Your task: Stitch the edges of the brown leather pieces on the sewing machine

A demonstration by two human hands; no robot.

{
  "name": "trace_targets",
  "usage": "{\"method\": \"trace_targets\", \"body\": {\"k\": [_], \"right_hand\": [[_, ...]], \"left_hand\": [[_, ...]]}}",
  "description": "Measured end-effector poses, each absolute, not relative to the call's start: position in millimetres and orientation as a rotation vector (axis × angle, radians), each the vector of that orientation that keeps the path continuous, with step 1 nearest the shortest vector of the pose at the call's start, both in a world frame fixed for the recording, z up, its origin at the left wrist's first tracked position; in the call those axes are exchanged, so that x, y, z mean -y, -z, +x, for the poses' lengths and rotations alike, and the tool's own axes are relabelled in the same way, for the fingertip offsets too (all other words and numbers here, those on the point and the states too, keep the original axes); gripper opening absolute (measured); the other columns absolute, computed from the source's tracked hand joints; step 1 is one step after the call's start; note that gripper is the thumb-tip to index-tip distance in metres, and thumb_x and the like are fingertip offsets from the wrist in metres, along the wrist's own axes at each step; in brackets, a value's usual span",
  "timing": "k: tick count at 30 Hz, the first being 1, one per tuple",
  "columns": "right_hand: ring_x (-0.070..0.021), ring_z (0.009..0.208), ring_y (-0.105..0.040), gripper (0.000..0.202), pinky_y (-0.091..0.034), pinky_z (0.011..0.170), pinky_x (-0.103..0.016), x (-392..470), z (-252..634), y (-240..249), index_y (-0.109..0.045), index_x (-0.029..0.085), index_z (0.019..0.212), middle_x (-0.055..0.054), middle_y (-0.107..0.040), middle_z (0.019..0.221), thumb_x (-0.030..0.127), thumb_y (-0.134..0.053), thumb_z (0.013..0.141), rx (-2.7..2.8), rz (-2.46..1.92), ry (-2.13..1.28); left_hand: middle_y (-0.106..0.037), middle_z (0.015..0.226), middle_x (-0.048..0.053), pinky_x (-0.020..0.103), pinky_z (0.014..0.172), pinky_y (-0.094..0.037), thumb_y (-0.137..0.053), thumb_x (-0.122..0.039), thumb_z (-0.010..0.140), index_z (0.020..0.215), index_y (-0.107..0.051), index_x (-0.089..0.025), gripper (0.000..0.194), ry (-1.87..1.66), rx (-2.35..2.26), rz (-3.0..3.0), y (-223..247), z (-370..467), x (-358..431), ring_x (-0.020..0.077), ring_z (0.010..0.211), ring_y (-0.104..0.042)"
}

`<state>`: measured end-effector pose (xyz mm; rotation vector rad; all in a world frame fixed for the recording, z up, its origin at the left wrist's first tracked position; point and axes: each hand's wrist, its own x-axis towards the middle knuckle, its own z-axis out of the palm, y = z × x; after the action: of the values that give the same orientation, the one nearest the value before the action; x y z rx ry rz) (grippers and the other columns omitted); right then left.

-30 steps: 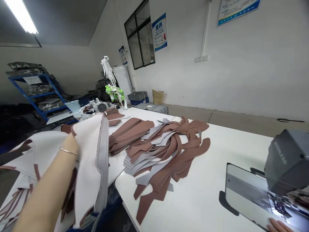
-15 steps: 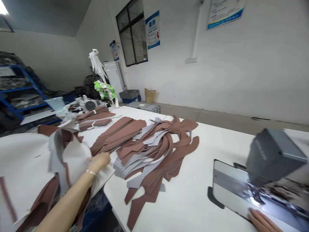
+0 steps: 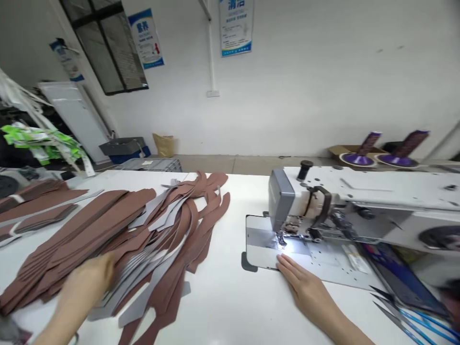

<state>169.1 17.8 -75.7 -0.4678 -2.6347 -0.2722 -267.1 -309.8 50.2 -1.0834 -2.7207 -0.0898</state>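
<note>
My left hand (image 3: 91, 275), blurred, is over the lower part of the stacked brown pieces (image 3: 86, 225), beside a loose pile of brown and grey strips (image 3: 183, 230). Its fingers are smeared, so whether they hold anything cannot be made out. My right hand (image 3: 305, 287) lies flat, fingers stretched out, on the white table (image 3: 230, 287) at the front edge of the sewing machine's plate. The sewing machine (image 3: 305, 201) has its lamp lit over the needle area, just beyond the fingertips.
Scissors with blue handles (image 3: 413, 318) and a dark phone-like slab (image 3: 402, 273) lie at the right. Purple thread cones (image 3: 362, 151) stand behind the machine. More bundled brown pieces (image 3: 43, 201) and green-and-white tags (image 3: 43, 141) are at the left.
The view has swung right, bringing the whole machine in. My left hand has left the large white and brown piece and come over the brown stacks. My right hand shows more fully.
</note>
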Motion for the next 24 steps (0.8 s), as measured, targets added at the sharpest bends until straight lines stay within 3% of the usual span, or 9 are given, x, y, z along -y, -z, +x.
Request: {"method": "trace_targets", "body": {"k": [3,6,11,16,19,24], "right_hand": [[-0.0246,0.124,-0.055,0.052,-0.055,0.098,-0.038,-14.8,168.2,74.4,-0.064,0.013,0.126,-0.007,-0.055,0.135,-0.001,-0.035,0.086,2.649,-0.528,0.136],[-0.0247,0.127,-0.052,0.053,-0.052,0.102,-0.039,-11.8,167.0,72.9,-0.062,0.014,0.128,-0.008,-0.054,0.136,-0.003,-0.039,0.084,2.654,-0.564,0.052],[-0.0261,0.128,-0.052,0.051,-0.050,0.104,-0.040,-8.7,165.8,69.4,-0.062,0.012,0.129,-0.010,-0.054,0.136,-0.003,-0.043,0.084,2.650,-0.587,-0.006],[-0.0265,0.127,-0.052,0.050,-0.050,0.104,-0.040,-8.7,164.6,68.3,-0.062,0.010,0.128,-0.011,-0.054,0.136,-0.003,-0.045,0.083,2.658,-0.582,0.015],[-0.0266,0.126,-0.053,0.050,-0.051,0.103,-0.040,-10.1,164.2,71.6,-0.063,0.010,0.127,-0.011,-0.055,0.134,-0.004,-0.044,0.082,2.634,-0.574,0.035],[-0.0312,0.127,-0.052,0.046,-0.052,0.101,-0.043,-8.2,163.6,72.0,-0.060,0.004,0.127,-0.019,-0.054,0.134,-0.002,-0.043,0.084,2.668,-0.475,0.201]], "left_hand": [[-0.072,0.115,0.004,0.031,0.100,-0.049,-0.035,-0.032,0.092,0.110,-0.070,-0.022,0.040,0.251,2.502,-1.654,-8.5,-224.1,243.6,0.0205,0.109,-0.065],[-0.067,0.125,0.011,0.034,0.102,-0.047,-0.031,-0.025,0.095,0.122,-0.064,-0.013,0.044,0.020,2.448,-1.716,12.8,-184.5,182.7,0.0229,0.115,-0.061],[-0.071,0.102,0.017,0.036,0.080,-0.052,-0.027,-0.020,0.097,0.114,-0.066,-0.008,0.045,-0.137,2.469,-1.638,6.8,-180.4,134.7,0.0282,0.101,-0.064],[-0.070,0.106,0.015,0.032,0.088,-0.049,-0.035,-0.021,0.096,0.117,-0.065,-0.011,0.038,-0.217,2.477,-1.699,1.4,-199.9,131.0,0.0240,0.102,-0.064],[-0.069,0.107,0.015,0.034,0.089,-0.049,-0.039,-0.010,0.090,0.122,-0.062,-0.010,0.040,-0.257,2.479,-1.696,-2.7,-203.5,128.2,0.0250,0.105,-0.063],[-0.067,0.103,0.020,0.038,0.084,-0.052,-0.023,0.002,0.087,0.115,-0.063,-0.004,0.049,-0.291,2.461,-1.628,-33.1,-183.6,115.3,0.0271,0.096,-0.068]]}}
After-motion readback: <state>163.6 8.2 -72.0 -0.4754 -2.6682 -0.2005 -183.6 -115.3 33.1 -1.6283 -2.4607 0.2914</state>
